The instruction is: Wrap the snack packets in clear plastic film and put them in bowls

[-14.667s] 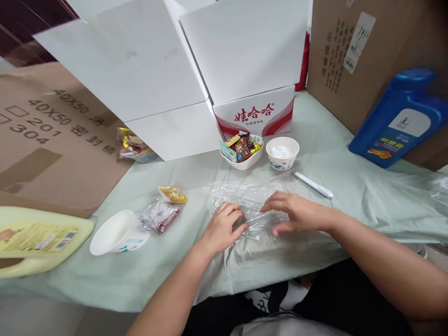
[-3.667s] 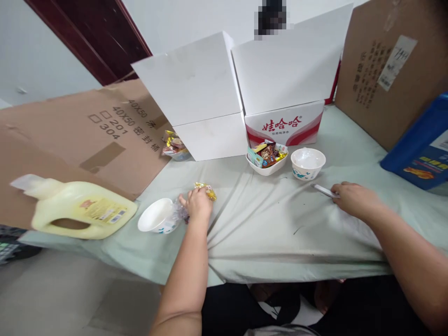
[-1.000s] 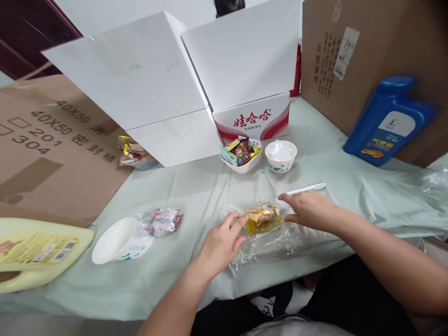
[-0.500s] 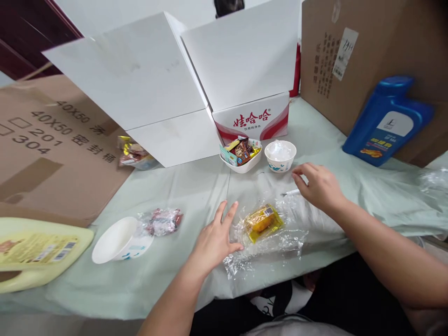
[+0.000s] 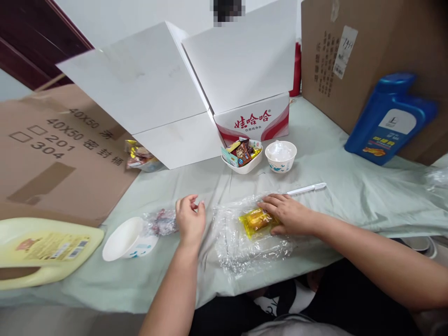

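Note:
My right hand [image 5: 289,214] lies over the right end of a yellow-wrapped snack [image 5: 257,220], fingers stretched out and thumb apart. The snack rests on a crinkled sheet of clear plastic film [image 5: 241,254]. My left hand [image 5: 191,219] is raised to the left of the film, its fingers loosely curled, thumb apart, with nothing visible in them. Just beside it lies a reddish snack in clear wrap [image 5: 163,223], partly hidden by that hand. This wrap touches a white paper bowl [image 5: 121,240] tipped on its side. A white pen [image 5: 308,188] lies beyond my right hand.
Behind stand a bowl of wrapped snacks [image 5: 241,165], a paper bowl holding clear plastic [image 5: 281,161] and white boxes [image 5: 252,121]. A blue bottle [image 5: 388,126] is at right, a pale yellow jug [image 5: 52,249] at left. Brown cartons [image 5: 63,154] flank the table.
My right hand has moved left from near the pen onto the yellow-wrapped snack. My left hand has left the film's edge, moving left toward the reddish snack. The film and yellow-wrapped snack have shifted slightly left.

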{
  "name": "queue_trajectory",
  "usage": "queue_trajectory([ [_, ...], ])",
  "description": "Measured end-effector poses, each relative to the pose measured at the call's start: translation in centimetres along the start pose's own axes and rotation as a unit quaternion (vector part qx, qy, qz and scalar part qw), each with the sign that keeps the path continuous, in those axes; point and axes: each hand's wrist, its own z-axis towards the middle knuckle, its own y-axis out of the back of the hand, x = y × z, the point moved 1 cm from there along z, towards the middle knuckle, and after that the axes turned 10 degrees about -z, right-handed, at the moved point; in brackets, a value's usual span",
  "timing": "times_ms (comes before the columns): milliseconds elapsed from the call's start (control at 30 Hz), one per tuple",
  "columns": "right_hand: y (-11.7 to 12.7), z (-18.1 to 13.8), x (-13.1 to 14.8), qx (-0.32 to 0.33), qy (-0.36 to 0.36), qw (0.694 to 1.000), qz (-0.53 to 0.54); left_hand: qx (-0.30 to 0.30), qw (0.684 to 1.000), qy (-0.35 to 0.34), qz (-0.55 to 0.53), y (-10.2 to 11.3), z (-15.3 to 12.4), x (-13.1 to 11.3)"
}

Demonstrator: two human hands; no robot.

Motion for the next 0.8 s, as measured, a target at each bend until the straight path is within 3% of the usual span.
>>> queue_trajectory([
  [67, 0.0, 0.1, -0.1, 0.016, -0.027, 0.999, -0.014, -0.008, 0.992, -0.121, -0.037, 0.0, -0.9, -1.8],
  [100, 0.0, 0.1, -0.1, 0.022, -0.038, 0.999, -0.023, 0.038, 0.981, -0.180, -0.068, -0.2, -1.7, -3.1],
  [200, 0.2, 0.1, 0.0, 0.021, -0.054, 0.997, -0.051, 0.293, 0.905, -0.290, -0.108, -2.0, -4.6, -6.3],
  [267, 0.3, 0.0, 0.0, 0.016, -0.056, 0.996, -0.062, 0.385, 0.870, -0.292, -0.101, -3.2, -5.9, -7.0],
  [367, 0.4, -0.1, -0.2, 0.036, -0.062, 0.996, -0.057, 0.431, 0.866, -0.223, -0.121, -3.8, -5.7, -6.2],
  [467, 0.3, -0.1, -0.4, 0.050, -0.059, 0.996, -0.048, 0.398, 0.889, -0.102, -0.201, -3.4, -2.7, -4.6],
  [567, 0.3, 0.0, -0.4, 0.051, -0.053, 0.996, -0.046, 0.248, 0.930, -0.028, -0.269, -3.0, 2.6, -4.2],
  [667, 0.2, 0.0, -0.4, 0.051, -0.054, 0.996, -0.045, 0.167, 0.959, -0.106, -0.203, -4.0, 8.8, -6.1],
  [733, 0.2, 0.0, -0.4, 0.048, -0.054, 0.996, -0.044, 0.164, 0.966, -0.173, -0.101, -5.5, 12.6, -7.9],
  [800, 0.1, 0.0, -0.4, 0.044, -0.052, 0.997, -0.040, 0.197, 0.954, -0.226, -0.013, -7.6, 15.6, -9.5],
])
